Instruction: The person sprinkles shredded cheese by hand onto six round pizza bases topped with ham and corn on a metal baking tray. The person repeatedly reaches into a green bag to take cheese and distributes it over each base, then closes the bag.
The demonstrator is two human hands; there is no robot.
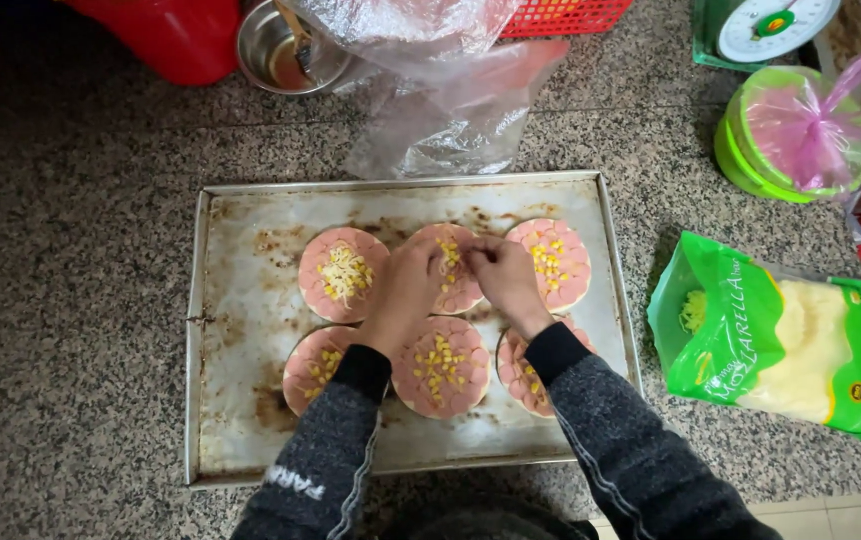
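Speckled tabletop (81,250) carries a baking tray (241,420); both hands, left (409,285) and right (504,278), pinch shredded cheese over the far middle pizza (456,290); loosened grips could scatter shreds onto bare tray.

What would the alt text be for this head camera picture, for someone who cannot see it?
Seen from above, a person's left hand and right hand meet over the middle mini pizza in the back row of six on a worn metal baking tray. An open green bag of shredded cheese lies to the right on the granite counter.
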